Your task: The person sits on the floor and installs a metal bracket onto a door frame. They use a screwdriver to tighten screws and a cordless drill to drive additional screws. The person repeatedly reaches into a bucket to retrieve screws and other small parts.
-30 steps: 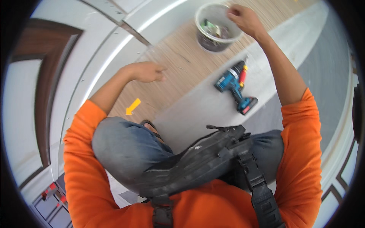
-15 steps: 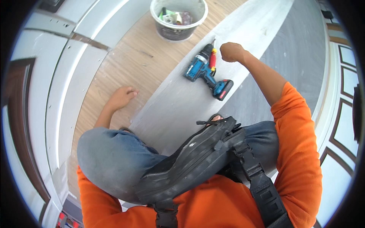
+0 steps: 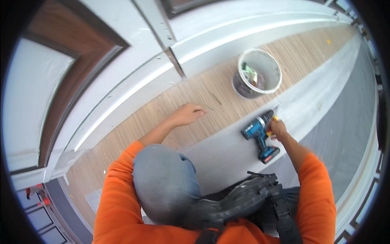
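My right hand (image 3: 278, 129) is closed round the red and yellow handle of a screwdriver (image 3: 275, 118), whose thin tip points away from me. Right beside it, to the left, a blue and black cordless drill (image 3: 256, 129) lies on its side on the pale sheet (image 3: 219, 140). Over the wood-look floor (image 3: 158, 112), my left hand (image 3: 189, 114) has its fingers curled together; whatever they may hold is hidden. Just beyond those fingertips lies a small thin piece, perhaps a screw (image 3: 210, 107), with a dark thin sliver or mark (image 3: 216, 99) farther off.
A white-rimmed bucket (image 3: 273, 88) with mixed small items stands beyond the drill. White wall panels (image 3: 122, 87) with a brown-framed section (image 3: 81, 44) run along the left. Grey flooring (image 3: 325, 122) lies to the right. My raised knee (image 3: 164, 183) and a black bag (image 3: 239, 199) fill the near middle.
My right hand has come down onto the screwdriver and closed round it. My left hand has reached farther forward over the floor. The whole view has swung toward the left wall.
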### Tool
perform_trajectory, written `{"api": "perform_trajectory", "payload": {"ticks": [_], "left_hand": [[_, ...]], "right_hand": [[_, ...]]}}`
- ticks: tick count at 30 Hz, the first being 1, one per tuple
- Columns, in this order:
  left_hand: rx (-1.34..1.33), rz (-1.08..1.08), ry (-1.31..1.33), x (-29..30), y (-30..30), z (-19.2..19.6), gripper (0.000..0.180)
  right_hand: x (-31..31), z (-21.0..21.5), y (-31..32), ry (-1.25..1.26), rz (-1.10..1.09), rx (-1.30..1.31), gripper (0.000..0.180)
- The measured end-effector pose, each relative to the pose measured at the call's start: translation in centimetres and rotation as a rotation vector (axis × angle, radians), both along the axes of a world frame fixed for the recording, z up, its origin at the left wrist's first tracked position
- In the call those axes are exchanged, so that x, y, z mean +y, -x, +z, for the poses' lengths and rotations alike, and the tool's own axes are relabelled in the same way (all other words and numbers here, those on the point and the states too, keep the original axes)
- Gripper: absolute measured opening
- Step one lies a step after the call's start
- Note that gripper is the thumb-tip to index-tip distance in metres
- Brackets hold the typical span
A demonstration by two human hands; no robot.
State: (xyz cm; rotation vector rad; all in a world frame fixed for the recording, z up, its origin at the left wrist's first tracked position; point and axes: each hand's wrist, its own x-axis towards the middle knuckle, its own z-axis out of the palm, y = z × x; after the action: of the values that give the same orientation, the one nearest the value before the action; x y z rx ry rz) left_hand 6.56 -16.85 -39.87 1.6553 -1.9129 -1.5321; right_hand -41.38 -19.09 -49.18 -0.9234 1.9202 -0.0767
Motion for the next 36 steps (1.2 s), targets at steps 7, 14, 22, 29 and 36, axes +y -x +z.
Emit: {"api": "perform_trajectory", "payload": {"ticks": [7, 14, 22, 29, 36], "left_hand": [[0.248, 0.057, -0.106, -5.3, 3.6, 10.8, 0.049], [0.968, 0.319, -0.057, -4.3, 5.5, 12.3, 0.05], [0.764, 0.685, 0.12, -0.4, -1.6, 16.7, 0.039], [0.126, 0.307, 0.355, 1.1, -2.3, 16.1, 0.033], [0.124, 0.167, 0.424, 1.8, -1.5, 16.8, 0.024]], "right_hand": [[4.5, 15.6, -8.5, 0.228, -0.253, -0.366, 0.029], [1.3, 27.1, -21.3, 0.247, 0.335, -0.697, 0.027], [3.1, 24.2, -20.3, 0.789, 1.203, -0.127, 0.035], [-0.3, 28.6, -22.5, 1.121, 1.016, -0.053, 0.037], [0.5, 29.2, -22.6, 1.058, 1.139, -0.01, 0.037]]}}
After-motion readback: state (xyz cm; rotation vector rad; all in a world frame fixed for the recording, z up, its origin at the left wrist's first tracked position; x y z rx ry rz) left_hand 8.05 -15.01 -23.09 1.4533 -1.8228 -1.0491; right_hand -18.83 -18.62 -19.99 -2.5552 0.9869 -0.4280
